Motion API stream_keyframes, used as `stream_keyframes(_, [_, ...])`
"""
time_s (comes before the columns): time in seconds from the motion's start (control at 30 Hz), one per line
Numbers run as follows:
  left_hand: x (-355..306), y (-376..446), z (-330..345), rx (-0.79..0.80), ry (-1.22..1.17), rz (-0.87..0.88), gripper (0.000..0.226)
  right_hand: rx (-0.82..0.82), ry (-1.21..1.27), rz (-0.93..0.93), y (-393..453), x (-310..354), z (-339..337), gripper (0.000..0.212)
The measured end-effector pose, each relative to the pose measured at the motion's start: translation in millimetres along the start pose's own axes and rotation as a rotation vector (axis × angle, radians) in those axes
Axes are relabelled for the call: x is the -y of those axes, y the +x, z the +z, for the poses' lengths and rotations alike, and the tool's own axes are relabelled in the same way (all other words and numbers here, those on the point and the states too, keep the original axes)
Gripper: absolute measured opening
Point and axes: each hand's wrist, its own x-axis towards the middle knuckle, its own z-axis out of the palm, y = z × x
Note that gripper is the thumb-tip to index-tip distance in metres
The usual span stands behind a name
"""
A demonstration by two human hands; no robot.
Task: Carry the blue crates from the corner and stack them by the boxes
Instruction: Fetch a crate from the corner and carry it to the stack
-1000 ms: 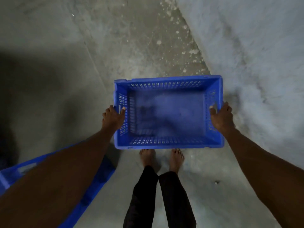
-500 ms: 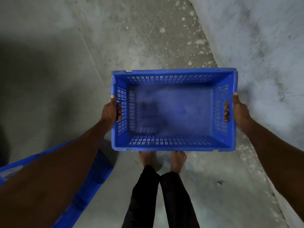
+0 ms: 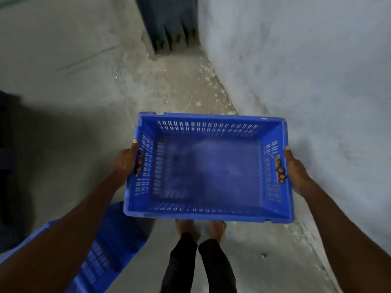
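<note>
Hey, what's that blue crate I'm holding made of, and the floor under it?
The blue crate looks like moulded plastic, matte and scuffed: uniform colour, slotted vent walls. The floor looks like bare concrete, grey, rough, with pale specks and a scored joint line.

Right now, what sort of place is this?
Probably a storeroom or warehouse corner, dimly lit. Evidence: a bare, dusty concrete floor running along a rough plastered wall, a blue crate carried empty in both hands, and a second blue crate on the floor at lower left.
</note>
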Motion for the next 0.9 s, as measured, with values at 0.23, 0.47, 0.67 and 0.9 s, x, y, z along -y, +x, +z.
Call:
stream_keyframes(0.23, [-139, -140, -50, -0.086, 0.012, 0.120, 0.064, -0.055, 0.052, -0.093, -168, 100, -67, 0.083])
stream_keyframes(0.47, [-206, -213, -81, -0.016, 0.010, 0.239, 0.064, -0.145, 0.120, -0.189, -282, 131, -109, 0.063])
stream_keyframes(0.67, [-228, -233, -75, 0.136, 0.057, 0.304, 0.065, -0.286, 0.212, -0.177, -351, 92, -126, 0.062])
stream_keyframes(0.9, [-252, -262, -21, 0.347, 0.222, 0.424, 0.066, -0.499, 0.411, -0.068, -440, 4, -141, 0.060])
